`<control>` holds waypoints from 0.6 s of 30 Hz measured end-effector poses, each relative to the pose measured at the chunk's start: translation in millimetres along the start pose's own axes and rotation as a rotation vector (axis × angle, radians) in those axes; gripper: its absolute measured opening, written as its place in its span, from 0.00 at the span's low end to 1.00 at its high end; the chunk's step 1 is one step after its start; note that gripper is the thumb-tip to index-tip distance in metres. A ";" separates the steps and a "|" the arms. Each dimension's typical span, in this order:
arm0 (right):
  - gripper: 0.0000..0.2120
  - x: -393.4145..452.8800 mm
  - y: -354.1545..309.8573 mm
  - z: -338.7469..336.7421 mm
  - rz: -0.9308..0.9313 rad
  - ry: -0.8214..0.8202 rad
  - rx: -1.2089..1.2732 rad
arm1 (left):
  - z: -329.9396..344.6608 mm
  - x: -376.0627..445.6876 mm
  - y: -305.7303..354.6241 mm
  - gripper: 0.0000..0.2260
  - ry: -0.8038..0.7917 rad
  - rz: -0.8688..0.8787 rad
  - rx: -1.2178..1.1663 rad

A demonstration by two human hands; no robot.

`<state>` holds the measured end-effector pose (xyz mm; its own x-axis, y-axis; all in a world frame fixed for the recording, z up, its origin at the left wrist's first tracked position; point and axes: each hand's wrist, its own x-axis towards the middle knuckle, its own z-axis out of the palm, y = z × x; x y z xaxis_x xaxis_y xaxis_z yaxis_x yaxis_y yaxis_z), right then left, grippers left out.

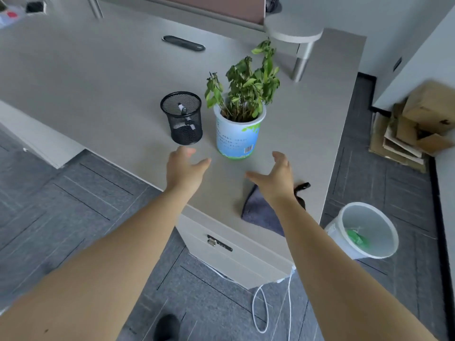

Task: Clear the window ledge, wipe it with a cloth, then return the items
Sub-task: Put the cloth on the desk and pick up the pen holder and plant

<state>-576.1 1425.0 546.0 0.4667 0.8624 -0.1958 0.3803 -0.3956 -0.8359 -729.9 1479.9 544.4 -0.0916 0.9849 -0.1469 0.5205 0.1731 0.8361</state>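
A potted plant (240,129) stands upright on the grey tabletop (98,82), with a black mesh pen cup (182,118) just beside it on its left, holding a marker. Both hands reach toward the plant with fingers spread and holding nothing: the left hand (183,168) near the pen cup, the right hand (275,177) over a grey cloth (261,212) lying at the tabletop's near edge. The right wrist partly hides the cloth and a dark object beside it that is hard to make out; a white bin (366,230) and cardboard (416,124) sit on the floor to the right.
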 end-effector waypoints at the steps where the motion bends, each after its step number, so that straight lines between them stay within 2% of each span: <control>1: 0.39 3.4 -7.5 9.6 0.000 0.006 0.030 | -8.8 9.4 -1.2 0.23 0.018 0.000 -0.007; 5: 0.48 25.3 -31.1 47.8 0.020 0.087 0.140 | -33.1 58.0 -8.3 0.31 0.009 -0.013 -0.064; 9: 0.57 54.5 -35.9 69.6 0.042 0.252 0.229 | -34.0 106.4 -16.3 0.41 -0.123 0.009 -0.180; 13: 0.63 72.1 -29.8 79.7 0.009 0.317 0.263 | -25.9 138.4 -20.2 0.37 -0.204 0.125 -0.283; 16: 0.66 80.7 -24.1 88.7 -0.052 0.347 0.279 | -20.4 152.1 -22.0 0.43 -0.227 0.163 -0.343; 18: 0.63 85.5 -20.7 90.8 -0.060 0.349 0.313 | -17.4 158.8 -24.6 0.46 -0.250 0.169 -0.356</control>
<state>-616.5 1535.6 500.0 0.7117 0.7024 -0.0030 0.1811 -0.1876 -0.9654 -772.0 1632.1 509.7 0.1997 0.9766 -0.0794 0.1824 0.0426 0.9823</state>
